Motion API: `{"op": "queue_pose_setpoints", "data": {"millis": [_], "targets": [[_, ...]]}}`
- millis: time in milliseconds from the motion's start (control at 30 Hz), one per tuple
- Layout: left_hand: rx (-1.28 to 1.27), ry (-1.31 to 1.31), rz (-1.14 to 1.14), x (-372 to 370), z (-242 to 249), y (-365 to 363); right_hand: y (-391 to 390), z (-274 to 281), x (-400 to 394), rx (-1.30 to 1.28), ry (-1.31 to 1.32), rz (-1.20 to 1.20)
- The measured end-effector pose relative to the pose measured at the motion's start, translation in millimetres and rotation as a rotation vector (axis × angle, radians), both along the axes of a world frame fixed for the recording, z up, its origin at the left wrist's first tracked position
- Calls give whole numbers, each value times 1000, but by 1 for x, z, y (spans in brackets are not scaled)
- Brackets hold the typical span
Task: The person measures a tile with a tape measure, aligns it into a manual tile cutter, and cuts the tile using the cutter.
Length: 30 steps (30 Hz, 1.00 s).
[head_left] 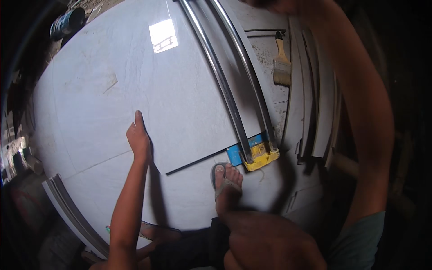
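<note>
At the left, narrow strips (74,213) lie stacked on the tiled floor (96,180). The left hand (139,139) is at the left edge of the large pale tile (193,108), one digit extended and the others folded; whether it grips the edge cannot be confirmed. The tile lies flat, its right part beneath the twin steel rails (220,76), which end in a yellow bracket (262,157) beside a sandalled foot (229,180). Positioning appears complete or nearly so; no score line or break is visible, so the tile is judged uncut. The right hand (281,6), at the upper frame edge, is blurred and cropped; its state cannot be determined. Farther right are a brush (282,65) and long pieces (325,108).
</note>
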<state>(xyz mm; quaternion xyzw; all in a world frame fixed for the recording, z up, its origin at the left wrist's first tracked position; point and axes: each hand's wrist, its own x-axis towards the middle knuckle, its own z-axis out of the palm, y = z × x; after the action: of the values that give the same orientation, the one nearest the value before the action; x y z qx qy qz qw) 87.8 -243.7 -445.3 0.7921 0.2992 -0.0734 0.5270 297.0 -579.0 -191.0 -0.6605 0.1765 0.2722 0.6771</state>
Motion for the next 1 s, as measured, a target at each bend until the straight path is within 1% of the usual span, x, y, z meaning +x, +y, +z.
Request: {"op": "queue_pose_setpoints", "data": {"millis": [67, 133, 200, 267, 300, 333, 400, 467, 533, 600, 633, 733, 833, 900, 1000], "targets": [[18, 8, -3, 0, 3, -2, -9, 2, -48, -73, -9, 30], [31, 3, -9, 2, 6, -2, -9, 9, -122, -357, -148, 173], [45, -8, -31, 0, 7, -1, -26, 18, -178, -213, 139, 162], [88, 9, -27, 1, 7, -1, -17, 30, -242, -139, 265, 22], [109, 6, -27, 1, 6, -2, -18, 33, -272, -140, 333, 3], [81, 15, -18, -1, 5, -1, -20, 35, -299, -142, 392, -19], [29, 19, -8, 0, 5, -1, -23, 40, -346, -61, 541, -101], [18, -3, -13, 0, 10, -4, -31, 38, -392, -62, 645, -92], [-42, -15, 1, 0, 12, -6, -34, 28, -437, -186, 631, -14], [-28, 27, -4, 0, 12, -6, -47, 18, -475, -222, 603, -15], [-20, 42, -7, 0, 9, -4, -51, 14, -492, -234, 586, -14], [26, 51, -2, 0, 5, 0, -51, 13, -528, -197, 671, -123], [23, 27, -8, 1, 7, -4, -48, 14, -544, -50, 648, -143], [7, 16, -5, 1, 1, -1, -44, 20, -537, -82, 656, -161], [29, -8, -34, 0, -1, 1, -50, 11, -547, -99, 652, -131]]}}
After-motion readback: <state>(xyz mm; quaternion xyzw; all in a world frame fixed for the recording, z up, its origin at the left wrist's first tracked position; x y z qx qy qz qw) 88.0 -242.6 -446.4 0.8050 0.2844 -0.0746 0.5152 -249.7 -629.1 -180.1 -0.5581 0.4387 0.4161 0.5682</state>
